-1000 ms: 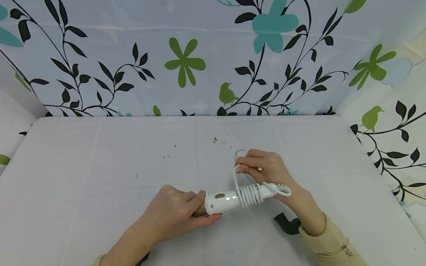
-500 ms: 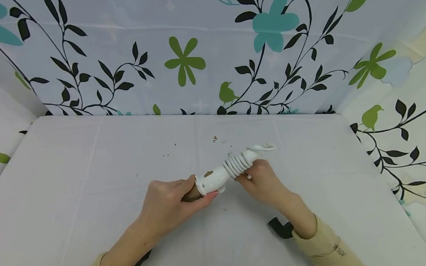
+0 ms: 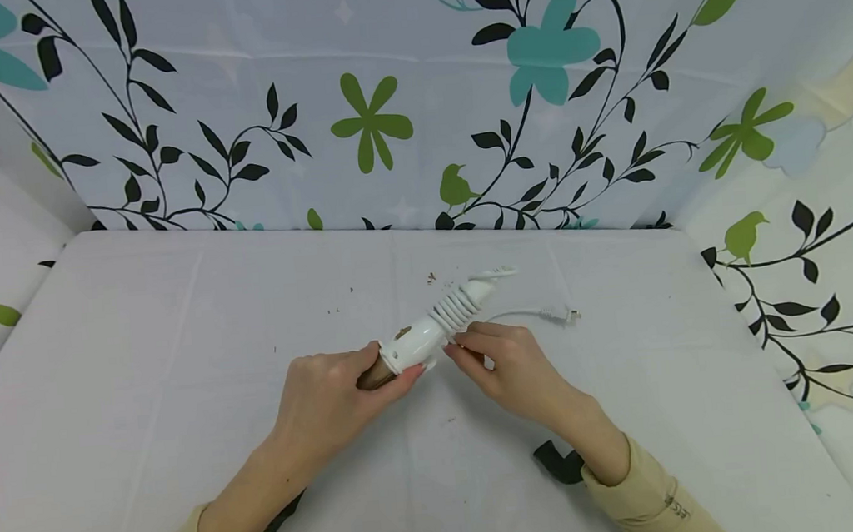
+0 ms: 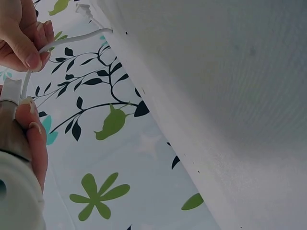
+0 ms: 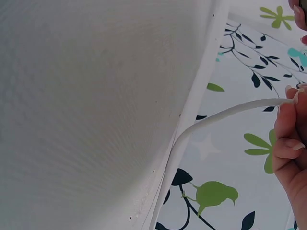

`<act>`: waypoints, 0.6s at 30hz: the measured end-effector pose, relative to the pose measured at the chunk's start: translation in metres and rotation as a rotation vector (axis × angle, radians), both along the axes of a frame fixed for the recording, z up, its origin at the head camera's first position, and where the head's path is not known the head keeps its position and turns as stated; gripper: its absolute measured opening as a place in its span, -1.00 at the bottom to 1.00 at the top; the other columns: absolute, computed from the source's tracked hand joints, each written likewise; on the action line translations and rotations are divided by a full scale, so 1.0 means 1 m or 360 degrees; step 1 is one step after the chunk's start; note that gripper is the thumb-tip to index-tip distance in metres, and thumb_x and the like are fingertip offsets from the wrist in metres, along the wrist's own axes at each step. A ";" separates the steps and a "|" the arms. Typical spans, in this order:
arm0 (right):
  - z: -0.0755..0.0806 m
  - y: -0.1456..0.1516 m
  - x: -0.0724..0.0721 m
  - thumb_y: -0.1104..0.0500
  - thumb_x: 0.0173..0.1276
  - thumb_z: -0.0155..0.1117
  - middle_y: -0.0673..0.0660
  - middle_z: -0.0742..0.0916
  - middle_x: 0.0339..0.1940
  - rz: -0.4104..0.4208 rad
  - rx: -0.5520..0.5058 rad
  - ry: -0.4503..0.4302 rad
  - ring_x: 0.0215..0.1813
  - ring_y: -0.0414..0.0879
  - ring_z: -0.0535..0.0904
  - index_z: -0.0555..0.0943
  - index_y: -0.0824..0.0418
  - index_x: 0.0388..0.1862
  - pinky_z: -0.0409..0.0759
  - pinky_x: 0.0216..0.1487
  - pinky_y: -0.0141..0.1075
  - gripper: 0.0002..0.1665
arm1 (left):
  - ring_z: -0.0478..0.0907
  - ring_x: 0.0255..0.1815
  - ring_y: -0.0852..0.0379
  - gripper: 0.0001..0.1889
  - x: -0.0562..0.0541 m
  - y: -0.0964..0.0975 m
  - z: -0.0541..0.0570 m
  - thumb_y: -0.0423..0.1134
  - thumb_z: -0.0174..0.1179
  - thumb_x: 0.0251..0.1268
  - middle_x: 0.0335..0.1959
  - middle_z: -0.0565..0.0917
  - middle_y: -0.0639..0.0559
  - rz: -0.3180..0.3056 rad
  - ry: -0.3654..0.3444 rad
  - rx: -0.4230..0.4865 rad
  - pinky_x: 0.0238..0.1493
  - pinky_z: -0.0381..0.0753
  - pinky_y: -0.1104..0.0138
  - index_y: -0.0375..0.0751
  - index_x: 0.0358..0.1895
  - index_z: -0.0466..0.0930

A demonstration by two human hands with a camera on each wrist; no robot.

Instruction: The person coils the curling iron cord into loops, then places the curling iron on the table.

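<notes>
My left hand (image 3: pixel 332 399) grips the brown barrel of a white-handled curling iron (image 3: pixel 413 344), which slants up to the right above the table. Its white cord (image 3: pixel 454 307) is coiled several times round the handle. With thumb and fingers my right hand (image 3: pixel 517 367) pinches the loose length of cord just below the handle. From there the cord runs right to its plug (image 3: pixel 566 315). In the left wrist view the pinched cord (image 4: pixel 72 39) bends between the fingertips. The right wrist view shows the cord (image 5: pixel 230 112) curving away from the right hand (image 5: pixel 290 148).
A white-covered table (image 3: pixel 176 336) lies below, with small brown crumbs (image 3: pixel 431 278) near the back. Leaf-patterned cloth (image 3: pixel 231 81) hangs behind and at both sides. A black curved piece (image 3: pixel 558 462) shows beside the right wrist.
The curling iron has tilted from nearly level to pointing up right. My right hand has brought the cord from above the handle to below it. The plug now shows at the right.
</notes>
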State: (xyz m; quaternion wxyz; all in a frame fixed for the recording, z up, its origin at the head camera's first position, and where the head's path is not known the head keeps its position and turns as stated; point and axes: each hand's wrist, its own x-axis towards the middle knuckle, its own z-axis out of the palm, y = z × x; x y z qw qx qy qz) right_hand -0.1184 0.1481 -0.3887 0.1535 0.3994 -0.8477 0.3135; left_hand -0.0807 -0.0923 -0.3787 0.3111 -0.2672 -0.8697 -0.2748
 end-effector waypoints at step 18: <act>0.001 0.000 0.001 0.34 0.22 0.35 -0.07 0.54 -0.68 -0.0389 0.0106 -0.0199 -0.60 -0.28 0.34 0.72 0.23 -0.45 0.36 -0.55 -0.45 -0.92 | -0.01 -0.77 0.35 -0.49 -0.002 -0.005 0.001 0.06 0.51 0.00 -0.84 0.12 0.23 0.0229 -0.0267 -0.0160 -0.71 -0.05 0.46 -0.08 -0.71 0.36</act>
